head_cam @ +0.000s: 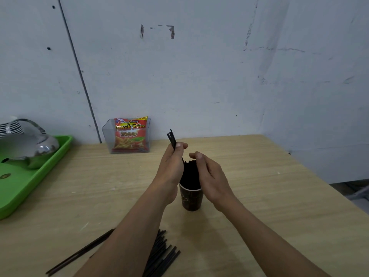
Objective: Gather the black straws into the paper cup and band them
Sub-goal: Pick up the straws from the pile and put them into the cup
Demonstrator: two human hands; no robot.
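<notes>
A dark brown paper cup point(191, 199) stands on the wooden table point(279, 196), packed with a bunch of upright black straws point(190, 174). My left hand point(171, 164) grips a few black straws point(172, 138) just left of the cup, their tops sticking up above my fingers and their lower ends pointing down toward the bunch. My right hand point(209, 176) is beside the bunch on its right, fingers relaxed and slightly bent against the straws. More loose black straws point(163, 254) lie on the table near the front edge, partly hidden under my left forearm.
A green tray point(30, 186) with a shiny metal kettle point(28, 144) sits at the left edge. A clear plastic box point(127, 136) holding a red snack bag stands against the wall behind the cup. The table's right edge drops off at the right.
</notes>
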